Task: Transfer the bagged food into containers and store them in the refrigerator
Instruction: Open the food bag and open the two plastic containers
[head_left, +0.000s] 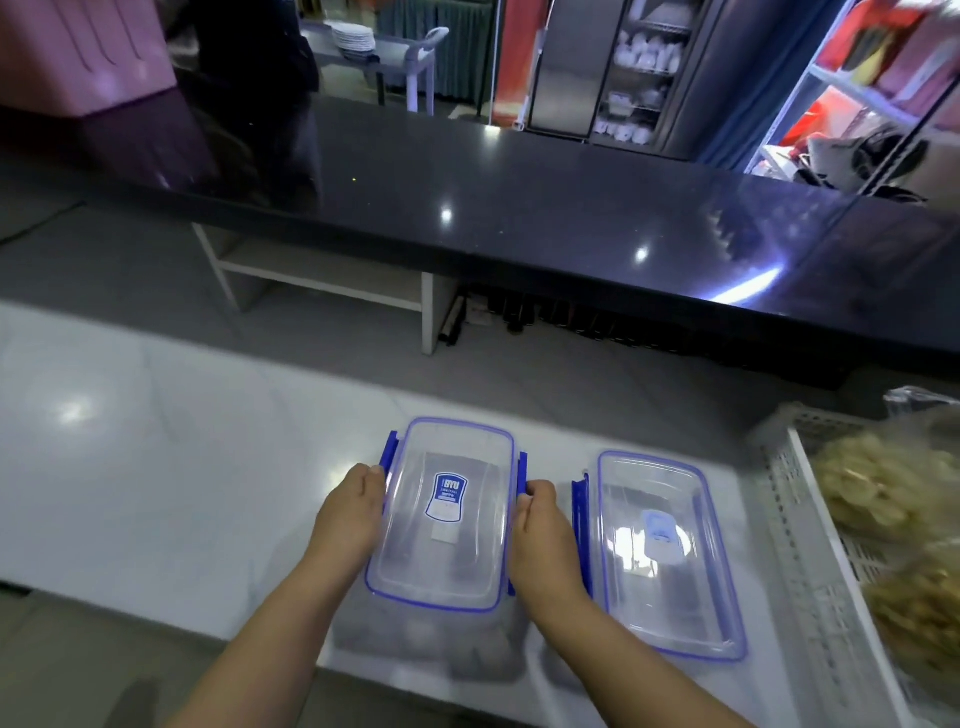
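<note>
A clear plastic container with a blue-trimmed lid (447, 519) stands on the white counter, a blue label on its lid. My left hand (350, 512) grips its left side at the blue clip, and my right hand (540, 530) grips its right side at the other clip. A second lidded clear container (670, 556) stands just to the right, untouched. At the far right, clear bags of pale yellow food (893, 499) lie in a white perforated basket (795, 519).
The white counter (156, 467) stretches to the left. Beyond a floor gap runs a glossy black countertop (519, 208) with a low white shelf (322, 280) under it. Shelving and a steel cabinet stand at the back.
</note>
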